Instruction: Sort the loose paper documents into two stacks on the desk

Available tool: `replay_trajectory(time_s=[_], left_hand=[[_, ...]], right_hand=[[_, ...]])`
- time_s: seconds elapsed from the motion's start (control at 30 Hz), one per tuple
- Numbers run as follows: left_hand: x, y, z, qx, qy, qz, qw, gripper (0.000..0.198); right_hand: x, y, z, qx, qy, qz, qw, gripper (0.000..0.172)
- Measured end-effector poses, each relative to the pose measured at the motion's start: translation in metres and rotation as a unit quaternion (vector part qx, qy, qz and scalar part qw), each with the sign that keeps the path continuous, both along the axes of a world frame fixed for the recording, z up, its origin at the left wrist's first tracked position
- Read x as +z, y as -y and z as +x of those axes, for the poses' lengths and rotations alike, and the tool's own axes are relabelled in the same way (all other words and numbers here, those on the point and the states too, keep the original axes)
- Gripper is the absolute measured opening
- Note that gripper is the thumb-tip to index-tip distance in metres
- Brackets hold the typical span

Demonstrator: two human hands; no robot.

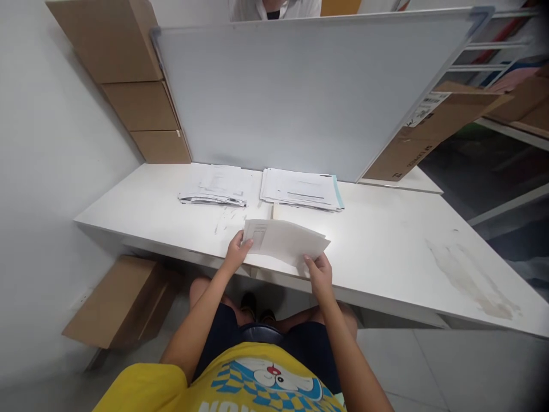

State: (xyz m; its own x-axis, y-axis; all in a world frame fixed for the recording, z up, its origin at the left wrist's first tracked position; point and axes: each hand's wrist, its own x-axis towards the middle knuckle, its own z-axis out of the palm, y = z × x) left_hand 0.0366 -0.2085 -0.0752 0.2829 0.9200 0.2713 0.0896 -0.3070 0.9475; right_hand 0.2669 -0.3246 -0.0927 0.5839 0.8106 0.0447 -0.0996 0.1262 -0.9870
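Observation:
Between my two hands is a small sheaf of white paper sheets (pixel 287 240), raised at the table's front edge, with faint print at its left end. My left hand (pixel 237 252) pinches the left end, thumb on the near face. My right hand (pixel 319 270) grips the lower right corner, fingers partly hidden behind the paper. Beyond the sheets lie two paper stacks: a left stack (pixel 218 184) with uneven edges, and a right stack (pixel 302 189) with a light blue-green sheet edge at its right side. A small pale strip (pixel 275 212) shows just behind the held sheets.
A whiteboard (pixel 300 97) stands upright along the table's back, with stacked cardboard boxes (pixel 141 106) at left and a cardboard piece (pixel 412 137) at right. The white table (pixel 386 246) has brownish smears at right. An open carton (pixel 115 303) sits below left. Someone's white-clothed torso shows behind the board.

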Motion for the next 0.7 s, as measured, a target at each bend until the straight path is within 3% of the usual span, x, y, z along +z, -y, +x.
replay_trajectory(time_s=[0.2, 0.47, 0.6, 0.7], left_hand=[[-0.013, 0.013, 0.006, 0.001, -0.011, -0.004, 1.000, 0.043], [-0.014, 0.009, 0.005, 0.011, -0.004, -0.003, 1.000, 0.031], [-0.007, -0.010, 0.008, 0.027, -0.015, -0.015, 0.999, 0.035], [-0.001, -0.031, 0.017, 0.043, -0.112, 0.000, 0.993, 0.042]], right_hand=[[-0.006, -0.001, 0.000, -0.026, 0.008, 0.016, 1.000, 0.037], [-0.001, 0.000, 0.004, -0.008, 0.019, 0.004, 1.000, 0.037], [0.006, -0.001, 0.031, 0.028, 0.139, -0.144, 0.979, 0.029], [0.011, -0.007, 0.053, 0.031, 0.175, -0.241, 0.954, 0.025]])
